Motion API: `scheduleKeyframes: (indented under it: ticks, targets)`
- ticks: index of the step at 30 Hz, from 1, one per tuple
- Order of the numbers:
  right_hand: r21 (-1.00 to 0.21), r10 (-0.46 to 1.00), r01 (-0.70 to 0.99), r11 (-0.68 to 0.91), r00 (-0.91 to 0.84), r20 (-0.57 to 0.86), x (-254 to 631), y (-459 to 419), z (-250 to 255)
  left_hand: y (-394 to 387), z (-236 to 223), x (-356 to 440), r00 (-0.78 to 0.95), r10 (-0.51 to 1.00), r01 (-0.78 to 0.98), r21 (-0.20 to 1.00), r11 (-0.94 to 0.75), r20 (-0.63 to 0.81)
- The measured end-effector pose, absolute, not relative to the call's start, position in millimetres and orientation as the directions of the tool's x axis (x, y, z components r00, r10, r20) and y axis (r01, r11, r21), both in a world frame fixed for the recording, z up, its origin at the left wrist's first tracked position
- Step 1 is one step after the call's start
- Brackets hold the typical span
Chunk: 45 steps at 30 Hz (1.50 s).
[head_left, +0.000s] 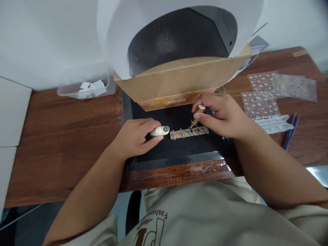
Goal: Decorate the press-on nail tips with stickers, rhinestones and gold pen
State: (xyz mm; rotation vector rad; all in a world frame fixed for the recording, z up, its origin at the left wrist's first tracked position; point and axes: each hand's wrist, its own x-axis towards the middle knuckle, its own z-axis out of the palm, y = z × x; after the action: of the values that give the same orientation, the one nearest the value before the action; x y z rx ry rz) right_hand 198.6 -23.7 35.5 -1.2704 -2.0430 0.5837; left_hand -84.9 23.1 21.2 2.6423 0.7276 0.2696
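My left hand [138, 136] is closed around a small cream-white polish bottle [158, 131], its grey round mouth tilted to the right. Between the thumb and fingers of my right hand [222, 114] is a gold brush cap [198, 114] with a white top. Its thin tip points down at the middle of a row of nail tips [190, 131], apparently touching it. Several bluish, decorated nail tips stand side by side on a tan strip [186, 134]. That strip lies on a black mat [159, 152], just right of the bottle.
Behind my hands stands a large white hood [115, 37] with a cardboard box front [184, 73]. A clear tub [61, 90] holding white pieces is at the back left. Sticker sheets [260, 102] and clear plastic strips [274, 124] lie on the right. Tiny coloured bits [225, 138] rest beside my right wrist.
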Motion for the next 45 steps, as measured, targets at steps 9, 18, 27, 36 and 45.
scheduleKeyframes:
  ticks: [9,18,27,36,45]
  targets:
    - [-0.716,0.889,0.53,0.454,-0.213,0.406,203.0,-27.9,39.8,22.6,22.0,-84.4,0.839,0.542,0.478,0.413,-0.775,0.049]
    - [-0.782,0.849,0.35,0.515,-0.083,0.522,185.0,-40.9,25.9,20.3,19.0,-84.2,0.834,0.548,0.469,0.439,-0.766,0.064]
    - [-0.747,0.83,0.366,0.555,-0.18,0.528,175.6,-38.1,27.5,19.5,20.0,-82.7,0.845,0.527,0.433,0.459,-0.776,0.093]
    - [-0.598,0.728,0.419,0.684,-0.339,0.595,161.3,-33.4,22.1,18.5,21.0,-80.8,0.855,0.512,0.42,0.467,-0.778,0.084]
    - [-0.619,0.762,0.45,0.644,-0.308,0.569,158.0,-33.8,20.0,18.3,19.7,-80.5,0.86,0.501,0.408,0.458,-0.79,0.097]
